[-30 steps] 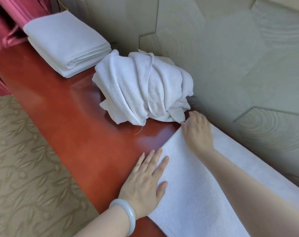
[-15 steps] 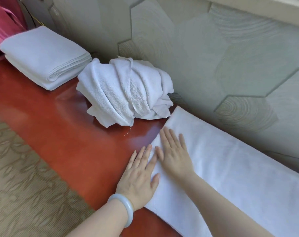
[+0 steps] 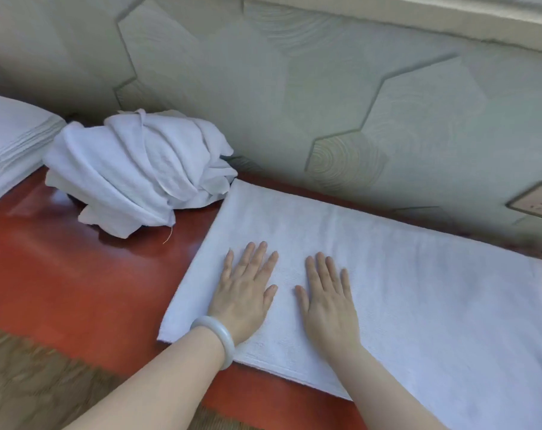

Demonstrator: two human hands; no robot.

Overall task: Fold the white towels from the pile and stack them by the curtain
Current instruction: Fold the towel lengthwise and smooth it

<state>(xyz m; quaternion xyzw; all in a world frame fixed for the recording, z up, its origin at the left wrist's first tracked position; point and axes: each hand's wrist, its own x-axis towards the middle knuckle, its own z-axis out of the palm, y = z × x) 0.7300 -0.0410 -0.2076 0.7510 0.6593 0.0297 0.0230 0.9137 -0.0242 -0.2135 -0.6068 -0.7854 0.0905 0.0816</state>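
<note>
A white towel [image 3: 403, 274] lies flat and long on the red wooden surface [image 3: 61, 268], running from the middle to the right edge. My left hand [image 3: 246, 293], with a pale bangle on its wrist, presses flat on the towel near its left end. My right hand [image 3: 328, 299] lies flat beside it, fingers straight. A crumpled pile of white towels [image 3: 139, 175] sits to the left against the wall. A stack of folded white towels [image 3: 12, 144] is at the far left edge. The curtain is out of view.
A grey-green wall with hexagon panels [image 3: 325, 103] runs close behind the towel and the pile. A wall socket [image 3: 536, 200] is at the right. Patterned carpet [image 3: 30, 383] lies below the front edge of the red surface.
Both hands have slid to the right along the towel, and the right hand has come back from the towel's far corner. The view has swung right, so the curtain has left the frame.
</note>
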